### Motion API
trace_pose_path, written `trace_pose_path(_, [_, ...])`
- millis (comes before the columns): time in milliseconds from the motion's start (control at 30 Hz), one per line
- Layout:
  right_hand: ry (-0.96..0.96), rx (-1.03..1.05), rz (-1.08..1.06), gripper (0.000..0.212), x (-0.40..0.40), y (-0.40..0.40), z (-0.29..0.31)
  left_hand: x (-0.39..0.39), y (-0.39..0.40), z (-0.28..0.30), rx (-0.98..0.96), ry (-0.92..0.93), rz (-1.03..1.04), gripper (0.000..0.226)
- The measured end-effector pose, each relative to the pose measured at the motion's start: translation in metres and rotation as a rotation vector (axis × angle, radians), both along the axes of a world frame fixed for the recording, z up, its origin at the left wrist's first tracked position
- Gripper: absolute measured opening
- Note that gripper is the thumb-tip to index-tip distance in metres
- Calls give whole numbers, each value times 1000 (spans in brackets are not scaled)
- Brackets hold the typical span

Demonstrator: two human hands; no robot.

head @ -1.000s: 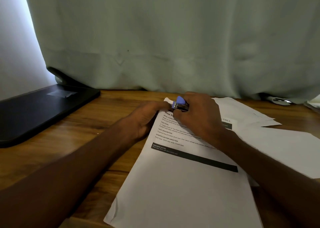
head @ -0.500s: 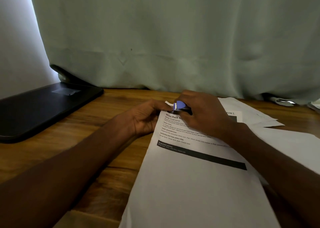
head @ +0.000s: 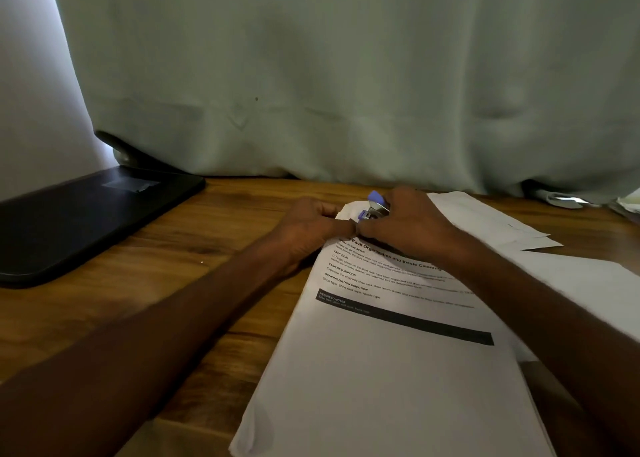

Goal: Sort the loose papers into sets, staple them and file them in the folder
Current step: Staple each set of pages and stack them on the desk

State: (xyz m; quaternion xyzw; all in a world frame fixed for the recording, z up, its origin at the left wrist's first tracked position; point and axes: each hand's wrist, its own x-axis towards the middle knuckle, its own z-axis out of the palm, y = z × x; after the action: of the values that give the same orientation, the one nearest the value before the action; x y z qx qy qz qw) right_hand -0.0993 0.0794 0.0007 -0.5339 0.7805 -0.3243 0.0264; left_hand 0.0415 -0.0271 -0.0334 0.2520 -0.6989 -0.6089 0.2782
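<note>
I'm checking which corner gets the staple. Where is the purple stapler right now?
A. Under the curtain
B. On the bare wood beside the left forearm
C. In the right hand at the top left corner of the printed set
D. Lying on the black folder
C: the right hand grips the purple stapler at the top left corner of the printed set, while the left hand holds that corner.

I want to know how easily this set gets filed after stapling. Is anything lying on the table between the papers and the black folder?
Nothing visible does. The stapled set lies right of the black folder, with bare wooden table between them. Only the left hand, holding the set's top corner beside the stapler in the right hand, and its forearm cross that stretch.
</note>
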Motion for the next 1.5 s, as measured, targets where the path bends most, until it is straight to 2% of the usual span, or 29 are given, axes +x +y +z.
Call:
trace_pose_path(167, [-46,84,-43,34,-4,-4,0,-4,1,-4,-305,-44,43,17])
trace_pose_path(267, [-186,145,-60,34,-7,-4,6,-7,2,-5,-574,-102,92,29])
trace_pose_path(300, [-230,158,-57,34,-7,-2,7,-8,3,-5,-610,-111,108,30])
trace_pose_path(367, [-176,128,-40,33,-7,0,6,-7,0,-5,-471,-87,91,27])
trace_pose_path(500, [252,-75,45,30,-2,1,-7,0,-5,-1,64,-20,34,28])
trace_pose_path(600, [281,-244,163,14,-4,-1,-14,6,-6,5,337,63,-48,30])
trace_pose_path(667, [289,-361,212,22,-4,1,-14,8,-5,8,412,91,-120,24])
trace_pose_path(767, [392,-496,302,39,-2,1,-12,8,-3,8,414,84,-182,20])
trace_pose_path(833, [411,-565,304,28,0,1,-11,7,-2,8,438,87,-208,25])
trace_pose_path(933, [291,-633,225,21,0,0,-11,6,-5,8,450,48,-187,37])
trace_pose_path(1067, [-3,-594,139,3,-2,3,-7,17,-29,16,305,-60,50,36])
trace_pose_path(1167, [-119,-555,81,7,0,-3,-8,46,-64,25,86,72,354,17])
trace_pose_path(1233, [-231,-508,59,23,4,-13,-11,76,-95,27,15,176,630,12])
trace_pose_path(1300, [-352,-412,59,28,13,-27,-11,110,-122,23,10,178,942,19])
trace_pose_path(1400, [-388,-258,127,18,34,-51,-13,153,-145,14,50,268,1336,28])
trace_pose_path(1500, [-278,-55,198,18,58,-65,-23,167,-150,8,179,475,1450,26])
